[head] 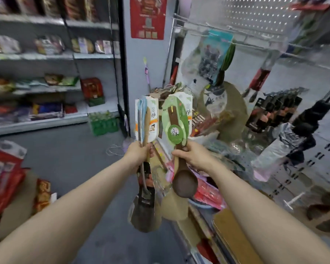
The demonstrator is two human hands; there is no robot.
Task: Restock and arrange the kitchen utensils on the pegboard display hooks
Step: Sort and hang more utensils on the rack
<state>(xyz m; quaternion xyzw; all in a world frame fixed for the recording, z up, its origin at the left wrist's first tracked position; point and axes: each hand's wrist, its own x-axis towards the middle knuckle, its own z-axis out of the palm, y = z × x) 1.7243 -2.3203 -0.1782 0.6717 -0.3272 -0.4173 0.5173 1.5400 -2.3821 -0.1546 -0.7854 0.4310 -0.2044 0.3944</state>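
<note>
- Head view, centre of the frame: your left hand has its grip closed round a bundle of carded utensils. The white-and-orange cards point up and the dark spatula heads hang below the fist. Holding them mid-handle, I judge, leaves the card tops free for hanging.
- Just right of it, your right hand has its grip wrapped round the handle of a wooden spoon, bowl down, with its green card upright. The two lots are near each other but apart, which looks like sorting one type from another.
- Upper right of the frame: the pegboard and its wire hooks sit well above and beyond both hands. Some prongs look bare, and nothing you hold is hung yet.
- Hard to make out:
  - The overlapping cards hide how many utensils the left bundle holds.
  - The hanging holes and the print on the cards are unreadable.
  - I cannot tell which hand carries the pale spatula blade under the spoon.
  - The goods along the right edge are smeared by blur.
</note>
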